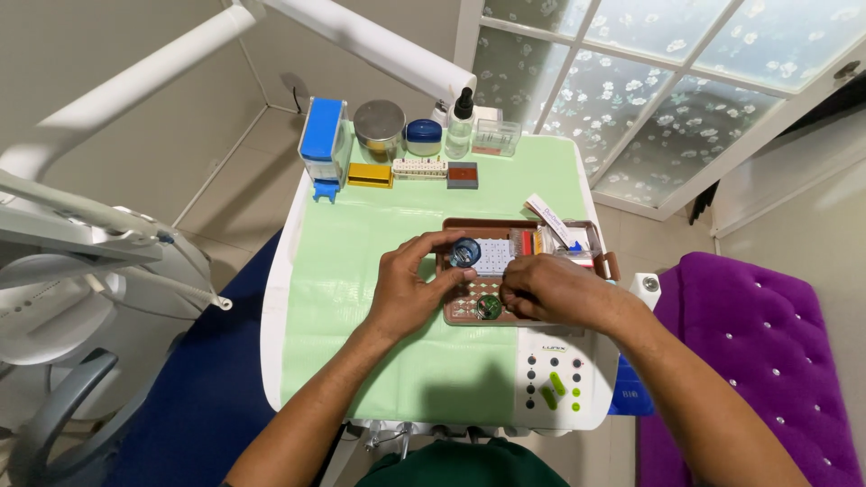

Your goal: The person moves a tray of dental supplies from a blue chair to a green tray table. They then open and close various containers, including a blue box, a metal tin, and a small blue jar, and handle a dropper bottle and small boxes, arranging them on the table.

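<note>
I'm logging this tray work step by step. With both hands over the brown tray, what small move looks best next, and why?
Probably lift the small blue round container a little clear of the brown tray. The left hand already pinches it at the tray's left end, while the right hand rests low over the tray beside a small green round piece, leaving little room between them.

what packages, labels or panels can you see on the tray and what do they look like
Blue and white box: back left corner, upright, rectangular.
Yellow packet: beside it, flat.
Dropper bottle: back centre, clear, black cap.
White labelled strip: leaning over the brown tray.
Control panel: front right, white, green and dark buttons.
</note>
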